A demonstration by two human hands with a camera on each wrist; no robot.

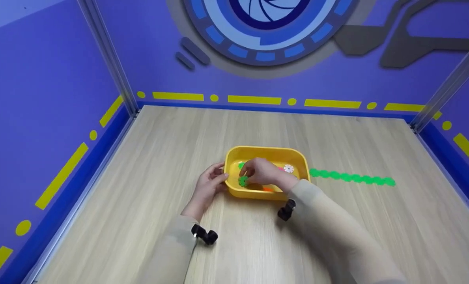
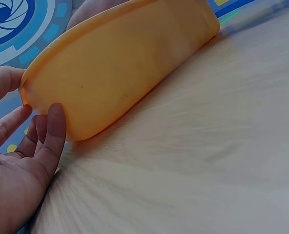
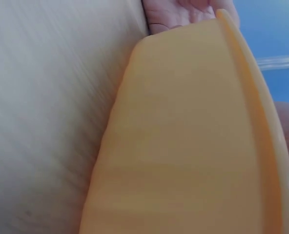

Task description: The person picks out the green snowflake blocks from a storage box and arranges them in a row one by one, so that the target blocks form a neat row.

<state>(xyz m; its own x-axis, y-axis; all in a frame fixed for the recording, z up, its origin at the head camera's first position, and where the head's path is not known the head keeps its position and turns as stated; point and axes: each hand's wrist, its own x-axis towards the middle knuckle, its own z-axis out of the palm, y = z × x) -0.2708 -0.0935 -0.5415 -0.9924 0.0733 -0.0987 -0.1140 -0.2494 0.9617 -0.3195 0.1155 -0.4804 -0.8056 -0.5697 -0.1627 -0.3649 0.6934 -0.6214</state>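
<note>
A yellow plastic bin (image 1: pixel 240 193) stands on the wooden table. My left hand (image 1: pixel 208 183) grips its left end, thumb at the rim and fingers against the outer wall; the left wrist view shows this hand (image 2: pixel 27 161) at the bin's corner. Inside the bin, my right hand (image 1: pixel 264 171) has curled fingers and pinches a green notched disc (image 1: pixel 243 181) at its edge. Another green disc (image 1: pixel 241 165) lies behind the fingers. A white disc (image 1: pixel 288 168) and an orange piece (image 1: pixel 268 189) are partly visible too. In the right wrist view, the bin wall (image 3: pixel 193 126) hides the right fingertips.
A straight chain of joined green discs (image 1: pixel 352 177) lies on the table, running right from the bin. Blue printed panels (image 1: pixel 60 118) with yellow marks enclose the table (image 1: pixel 179 134) at the back and sides.
</note>
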